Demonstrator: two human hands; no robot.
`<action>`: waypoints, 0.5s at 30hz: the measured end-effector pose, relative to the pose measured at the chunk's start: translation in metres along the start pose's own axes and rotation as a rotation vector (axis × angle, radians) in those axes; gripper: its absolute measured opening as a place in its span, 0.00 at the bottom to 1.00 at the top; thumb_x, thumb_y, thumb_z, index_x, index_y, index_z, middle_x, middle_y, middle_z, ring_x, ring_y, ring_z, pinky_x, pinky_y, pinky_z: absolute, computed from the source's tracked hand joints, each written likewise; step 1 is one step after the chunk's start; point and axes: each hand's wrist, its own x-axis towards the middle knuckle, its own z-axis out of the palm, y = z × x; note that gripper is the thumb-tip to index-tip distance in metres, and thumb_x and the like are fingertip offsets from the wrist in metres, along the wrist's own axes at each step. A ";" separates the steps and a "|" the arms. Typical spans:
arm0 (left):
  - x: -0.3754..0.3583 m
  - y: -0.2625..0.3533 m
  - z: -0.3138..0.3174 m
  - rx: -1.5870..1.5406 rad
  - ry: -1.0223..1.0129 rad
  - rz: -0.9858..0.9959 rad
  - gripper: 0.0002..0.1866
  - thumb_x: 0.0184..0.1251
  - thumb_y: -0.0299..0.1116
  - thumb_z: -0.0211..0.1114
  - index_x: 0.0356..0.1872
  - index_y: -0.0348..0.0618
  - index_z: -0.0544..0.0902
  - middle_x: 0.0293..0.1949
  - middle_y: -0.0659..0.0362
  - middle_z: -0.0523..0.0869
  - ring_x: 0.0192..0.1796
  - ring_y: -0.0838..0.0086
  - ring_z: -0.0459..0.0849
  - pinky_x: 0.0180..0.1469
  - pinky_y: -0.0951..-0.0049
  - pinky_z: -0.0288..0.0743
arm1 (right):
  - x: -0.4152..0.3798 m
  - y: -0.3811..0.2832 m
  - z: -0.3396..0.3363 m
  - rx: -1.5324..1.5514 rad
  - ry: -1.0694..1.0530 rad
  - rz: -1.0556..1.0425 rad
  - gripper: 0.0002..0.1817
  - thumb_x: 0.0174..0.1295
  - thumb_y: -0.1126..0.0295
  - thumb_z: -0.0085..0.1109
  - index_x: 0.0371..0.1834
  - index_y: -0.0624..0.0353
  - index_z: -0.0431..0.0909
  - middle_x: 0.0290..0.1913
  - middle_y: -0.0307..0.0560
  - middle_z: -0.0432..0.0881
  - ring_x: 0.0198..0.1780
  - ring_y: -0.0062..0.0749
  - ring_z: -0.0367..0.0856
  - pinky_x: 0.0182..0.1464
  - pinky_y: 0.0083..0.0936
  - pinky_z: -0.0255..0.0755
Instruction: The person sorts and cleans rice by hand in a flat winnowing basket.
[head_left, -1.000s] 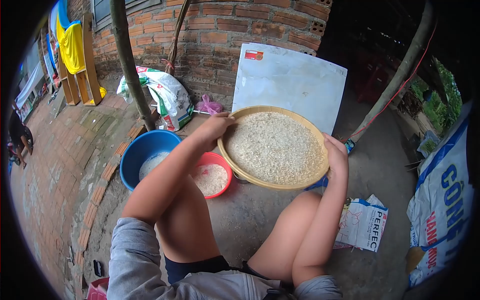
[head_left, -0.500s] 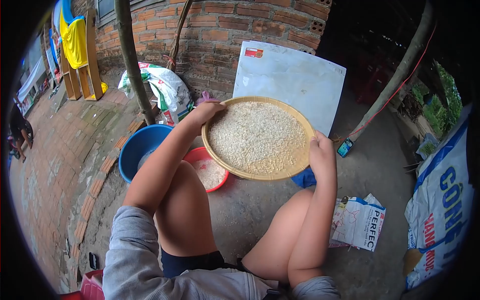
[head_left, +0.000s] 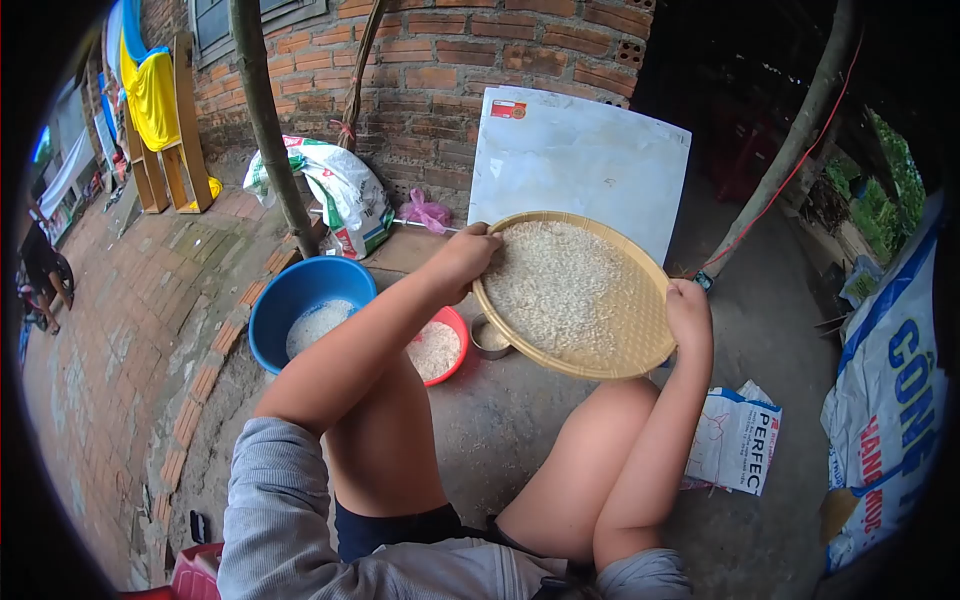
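We held the woven tray (head_left: 642,305) above the floor (head_left: 470,455), our left hand (head_left: 466,257) and right hand (head_left: 691,314) closed on opposite sides of its rim. Pale grains (head_left: 555,285), seemingly rice but too small to be sure, lay mostly toward its left. Near our left forearm stood the blue basin (head_left: 263,312), red basin (head_left: 463,338) and metal bowl (head_left: 492,353).

Via head cam, I'm seeing L hand (head_left: 465,260) gripping, R hand (head_left: 690,312) likewise clasping; L forearm (head_left: 375,340) slanting fwd & inward, R forearm (head_left: 665,430) standing steeper.
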 end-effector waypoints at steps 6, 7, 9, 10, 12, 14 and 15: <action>0.047 -0.003 -0.064 0.007 -0.200 -0.049 0.14 0.67 0.29 0.51 0.50 0.32 0.74 0.36 0.50 0.82 0.33 0.66 0.85 0.35 0.66 0.83 | -0.053 -0.075 0.017 -0.356 0.090 -0.150 0.12 0.61 0.70 0.44 0.41 0.67 0.73 0.38 0.68 0.79 0.45 0.60 0.77 0.48 0.45 0.69; 0.055 -0.007 -0.074 0.001 -0.196 -0.061 0.14 0.68 0.30 0.51 0.49 0.32 0.74 0.35 0.50 0.82 0.31 0.67 0.84 0.34 0.65 0.83 | -0.055 -0.080 0.023 -0.269 0.014 -0.022 0.13 0.61 0.70 0.45 0.43 0.67 0.73 0.39 0.67 0.79 0.45 0.60 0.77 0.48 0.45 0.69; 0.035 0.003 -0.053 -0.009 -0.090 -0.029 0.14 0.68 0.30 0.52 0.50 0.32 0.74 0.37 0.51 0.82 0.32 0.68 0.84 0.35 0.66 0.82 | -0.040 -0.053 0.016 -0.178 0.012 -0.067 0.14 0.61 0.69 0.46 0.44 0.68 0.74 0.39 0.66 0.80 0.45 0.58 0.78 0.48 0.42 0.70; 0.027 0.002 -0.039 -0.018 -0.066 0.013 0.16 0.67 0.30 0.52 0.52 0.31 0.73 0.40 0.51 0.81 0.38 0.69 0.83 0.41 0.68 0.78 | -0.022 -0.023 0.012 -0.038 0.049 -0.095 0.15 0.60 0.69 0.47 0.44 0.68 0.75 0.40 0.65 0.80 0.45 0.54 0.80 0.47 0.39 0.71; 0.000 0.012 -0.009 0.077 -0.073 0.027 0.20 0.67 0.32 0.53 0.56 0.31 0.70 0.46 0.51 0.79 0.47 0.70 0.78 0.50 0.71 0.71 | -0.001 -0.003 -0.007 0.018 -0.023 0.071 0.14 0.60 0.70 0.47 0.42 0.68 0.77 0.40 0.64 0.80 0.45 0.52 0.80 0.47 0.38 0.71; 0.002 0.003 -0.002 0.137 -0.040 0.051 0.20 0.68 0.32 0.53 0.56 0.31 0.70 0.49 0.50 0.78 0.50 0.71 0.76 0.54 0.73 0.67 | -0.016 -0.015 -0.016 -0.100 0.063 0.073 0.13 0.60 0.69 0.47 0.40 0.68 0.77 0.41 0.64 0.80 0.45 0.55 0.79 0.47 0.40 0.70; 0.007 0.003 -0.013 0.163 -0.019 0.032 0.17 0.67 0.32 0.53 0.53 0.31 0.72 0.46 0.49 0.79 0.45 0.70 0.80 0.49 0.71 0.74 | -0.027 -0.032 -0.011 -0.238 0.128 0.016 0.13 0.61 0.69 0.47 0.39 0.68 0.76 0.41 0.64 0.80 0.44 0.57 0.78 0.47 0.41 0.70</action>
